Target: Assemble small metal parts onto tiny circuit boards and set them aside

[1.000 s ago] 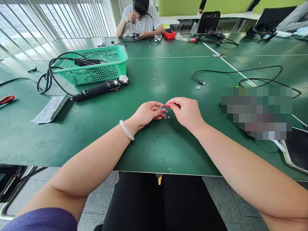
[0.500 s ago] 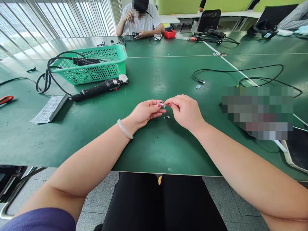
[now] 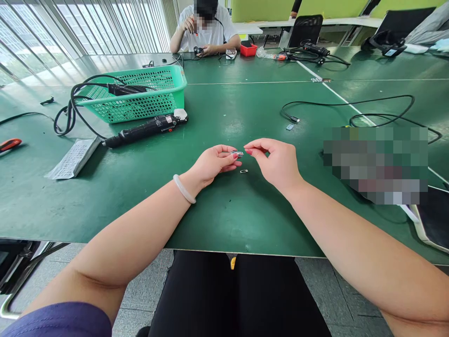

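Over the green table (image 3: 224, 210), my left hand (image 3: 214, 164) pinches a small silvery part (image 3: 239, 154) between thumb and fingers. Just to its right is my right hand (image 3: 277, 161), with thumb and index fingertips close together in a pinch, apart from the silvery part. Whether anything tiny is between those fingertips cannot be made out. A small flat frame-like piece (image 3: 243, 171) lies on the table below the gap between my hands.
A green basket (image 3: 136, 105) with cables stands at the left behind a black tool (image 3: 147, 130) and a paper pad (image 3: 73, 159). Right of centre lie a cable (image 3: 336, 103) and a small chip-like piece (image 3: 289, 127). A person (image 3: 206, 32) sits across the table.
My right hand has drawn back slightly to the right, its fingertips now apart from the silvery part. My left hand still holds that part in nearly the same place.
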{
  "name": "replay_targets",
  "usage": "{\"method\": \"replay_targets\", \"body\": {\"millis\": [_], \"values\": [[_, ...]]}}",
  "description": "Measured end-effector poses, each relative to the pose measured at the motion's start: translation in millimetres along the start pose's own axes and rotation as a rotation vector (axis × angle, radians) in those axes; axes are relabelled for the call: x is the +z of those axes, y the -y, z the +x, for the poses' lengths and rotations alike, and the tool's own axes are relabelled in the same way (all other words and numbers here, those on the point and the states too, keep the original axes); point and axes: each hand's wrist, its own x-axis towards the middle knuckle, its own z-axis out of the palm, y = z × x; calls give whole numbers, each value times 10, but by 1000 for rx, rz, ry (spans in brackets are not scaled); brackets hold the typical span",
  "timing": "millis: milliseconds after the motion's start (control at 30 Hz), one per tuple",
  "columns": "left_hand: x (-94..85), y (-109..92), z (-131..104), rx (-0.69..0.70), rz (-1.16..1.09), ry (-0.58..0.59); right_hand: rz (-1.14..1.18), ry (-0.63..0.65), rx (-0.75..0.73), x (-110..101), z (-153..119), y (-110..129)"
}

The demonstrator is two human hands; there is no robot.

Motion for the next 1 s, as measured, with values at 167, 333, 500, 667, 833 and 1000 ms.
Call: {"method": "replay_targets", "body": {"millis": [167,333,500,667,833,1000], "values": [[20,-7,-17,36,9,-13,-66,19,-51,7,-5,14],[41,-22,-37,68,10,-29,-202,12,-174,22,-4,-5],[41,-21,-42,111,24,-44,-264,39,-244,31,2,-20],[47,-17,-49,188,60,-75,-286,38,-260,58,-7,-33],[50,-9,-60,218,74,-67,-225,12,-206,57,-24,1],[45,-9,-56,206,25,-32,-79,-39,-91,35,-32,35]]}}
